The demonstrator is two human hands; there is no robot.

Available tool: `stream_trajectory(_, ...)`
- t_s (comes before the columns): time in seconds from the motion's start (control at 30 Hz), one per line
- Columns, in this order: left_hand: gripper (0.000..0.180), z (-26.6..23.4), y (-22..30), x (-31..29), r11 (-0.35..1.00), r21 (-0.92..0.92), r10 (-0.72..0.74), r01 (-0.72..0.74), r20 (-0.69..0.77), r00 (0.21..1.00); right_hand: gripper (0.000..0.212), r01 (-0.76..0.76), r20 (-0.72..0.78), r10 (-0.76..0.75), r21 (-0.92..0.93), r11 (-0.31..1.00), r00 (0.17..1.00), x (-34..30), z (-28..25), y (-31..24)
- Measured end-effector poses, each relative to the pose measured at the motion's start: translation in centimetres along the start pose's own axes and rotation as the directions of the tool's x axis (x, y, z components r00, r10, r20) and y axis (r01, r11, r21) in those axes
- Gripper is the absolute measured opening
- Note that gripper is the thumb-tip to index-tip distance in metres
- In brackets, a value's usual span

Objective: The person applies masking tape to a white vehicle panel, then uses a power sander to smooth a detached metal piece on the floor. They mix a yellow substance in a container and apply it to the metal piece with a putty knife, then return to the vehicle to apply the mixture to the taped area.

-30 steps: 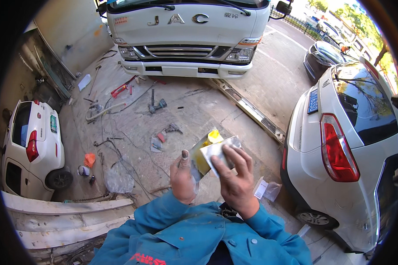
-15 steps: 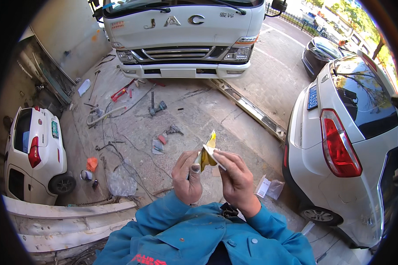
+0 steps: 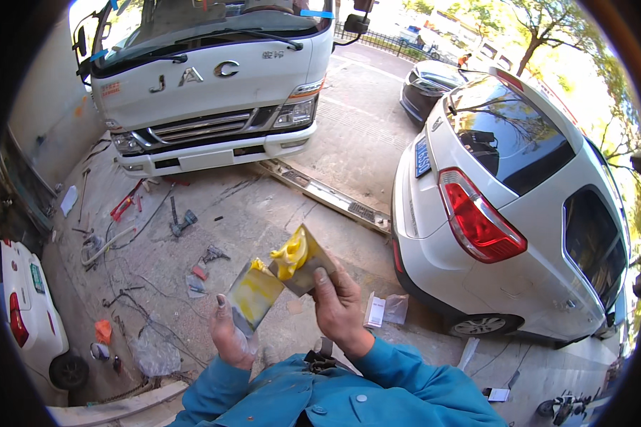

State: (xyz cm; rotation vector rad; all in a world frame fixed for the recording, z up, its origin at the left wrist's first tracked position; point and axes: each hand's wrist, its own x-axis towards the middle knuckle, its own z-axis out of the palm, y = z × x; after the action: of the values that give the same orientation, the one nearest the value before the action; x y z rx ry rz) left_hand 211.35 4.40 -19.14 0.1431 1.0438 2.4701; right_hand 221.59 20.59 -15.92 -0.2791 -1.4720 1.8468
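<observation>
My left hand (image 3: 232, 340) grips the lower end of a flat grey putty scraper (image 3: 253, 302), whose face carries yellow smears and a small yellow lump at the top edge. My right hand (image 3: 340, 306) is closed on a second flat putty scraper (image 3: 319, 269), thumb on its near face. A thick, glossy mass of yellow putty (image 3: 292, 256) clings to that blade's left side. The two scrapers are held up in front of my chest, their near edges meeting or overlapping slightly; whether they touch I cannot tell.
A white truck (image 3: 214, 107) stands ahead, a white car (image 3: 470, 213) to the right, another white car (image 3: 32, 320) at left. On the floor lie a power tool (image 3: 184, 223), cables, red tools (image 3: 127, 203), an orange rag (image 3: 103, 331) and a plastic bag (image 3: 157, 356).
The scrapers, pressed together before, are now spread apart with their yellow-coated faces showing. My view has swung to the right.
</observation>
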Motion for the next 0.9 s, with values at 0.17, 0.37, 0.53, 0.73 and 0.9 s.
stream_trajectory(0.17, 0.063, 0.4, -0.8, 0.2, 0.982, -0.100, -0.157, 0.162, 0.056, 0.986, 0.048, 0.357, 0.247, -0.270, -0.440, 0.824, 0.930, -1.0, -0.1, 1.6)
stream_trajectory(0.37, 0.055, -1.0, 0.4, 0.9, 0.979, -0.160, -0.120, 0.127, 0.053, 0.991, 0.056, 0.371, 0.302, -0.217, -0.696, 0.615, 0.928, 0.0, -1.9, 0.6)
stream_trajectory(0.53, 0.057, -0.5, -0.5, 1.2, 0.998, -0.008, -0.060, 0.060, 0.044, 0.997, 0.066, 0.574, 0.499, -0.283, -0.713, 0.403, 0.819, -0.9, 1.3, 0.4)
stream_trajectory(0.73, 0.074, -1.9, 1.1, 2.8, 0.980, 0.173, 0.105, -0.093, -0.062, 0.992, 0.055, 0.535, 0.596, -0.077, -0.646, 0.544, 0.799, -2.1, 0.7, 0.9)
stream_trajectory(0.9, 0.065, -1.7, 0.9, 1.3, 0.655, 0.643, 0.376, -0.396, 0.177, 0.910, 0.048, 0.303, 0.309, -0.152, -0.532, 0.790, 0.939, 0.6, 2.0, -1.9)
